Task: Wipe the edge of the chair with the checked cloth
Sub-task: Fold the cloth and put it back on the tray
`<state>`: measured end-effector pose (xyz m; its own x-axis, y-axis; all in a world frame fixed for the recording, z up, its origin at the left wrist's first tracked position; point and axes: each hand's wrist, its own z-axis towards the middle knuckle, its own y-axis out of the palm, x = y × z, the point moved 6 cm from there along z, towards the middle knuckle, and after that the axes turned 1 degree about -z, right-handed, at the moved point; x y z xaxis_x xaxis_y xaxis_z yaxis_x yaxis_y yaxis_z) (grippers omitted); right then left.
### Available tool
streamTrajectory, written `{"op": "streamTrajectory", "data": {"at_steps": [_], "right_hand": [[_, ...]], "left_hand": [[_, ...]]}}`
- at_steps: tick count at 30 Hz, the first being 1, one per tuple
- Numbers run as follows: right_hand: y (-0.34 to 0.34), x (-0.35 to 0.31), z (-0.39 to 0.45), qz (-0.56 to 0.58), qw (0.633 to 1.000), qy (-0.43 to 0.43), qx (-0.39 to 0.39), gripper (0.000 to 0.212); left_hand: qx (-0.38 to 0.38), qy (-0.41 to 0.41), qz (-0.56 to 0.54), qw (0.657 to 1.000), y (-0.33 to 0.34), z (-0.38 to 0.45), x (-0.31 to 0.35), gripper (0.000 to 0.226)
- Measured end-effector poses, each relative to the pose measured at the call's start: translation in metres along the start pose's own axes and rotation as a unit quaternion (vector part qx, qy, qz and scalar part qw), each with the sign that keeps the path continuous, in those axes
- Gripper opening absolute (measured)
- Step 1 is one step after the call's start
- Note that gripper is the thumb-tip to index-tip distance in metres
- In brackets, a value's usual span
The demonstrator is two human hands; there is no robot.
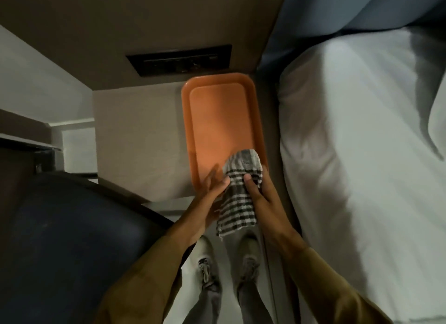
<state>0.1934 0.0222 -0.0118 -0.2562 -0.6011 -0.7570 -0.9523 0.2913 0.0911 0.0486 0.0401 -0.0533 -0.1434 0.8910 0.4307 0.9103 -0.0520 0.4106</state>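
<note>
Bed (350, 154) along the right of the view; dark padded chair (60, 239) at lower left, curved edge nearest the body, not yet touched by any cloth. Beige side table (135, 142) between the two, carrying an empty orange tray (217, 121) lengthwise away from the body. Checked cloth (237, 203) held above the near end of the tray, well apart from the chair. Long axis roughly vertical: bunched top near the tray corner, loose lower hem hanging toward the shoes. Right hand (260, 198) clamped on the cloth, thumb across the front. Left hand (212, 191) flat against the cloth's left side, fingers extended, not closed around it, probably steadying or folding for a firmer wiping pad.
</note>
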Motion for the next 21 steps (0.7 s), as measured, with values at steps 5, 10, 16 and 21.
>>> {"op": "streamTrajectory", "data": {"at_steps": [5,10,16,21], "right_hand": [[-0.007,0.012,0.026,0.015,1.0,-0.019,-0.013,0.034],[-0.02,0.02,0.042,-0.207,0.974,-0.09,0.009,0.027],[-0.015,0.0,0.072,-0.309,0.93,-0.187,0.068,0.032],[-0.023,0.015,0.103,-0.355,0.922,-0.132,0.076,0.072]], "left_hand": [[-0.004,-0.039,-0.086,0.996,0.001,0.013,-0.008,0.061],[0.179,0.124,0.066,0.974,-0.038,0.023,0.005,0.063],[0.162,0.326,0.277,0.889,-0.025,0.038,0.041,0.083],[0.173,0.278,0.404,0.854,-0.034,0.068,0.035,0.089]]}}
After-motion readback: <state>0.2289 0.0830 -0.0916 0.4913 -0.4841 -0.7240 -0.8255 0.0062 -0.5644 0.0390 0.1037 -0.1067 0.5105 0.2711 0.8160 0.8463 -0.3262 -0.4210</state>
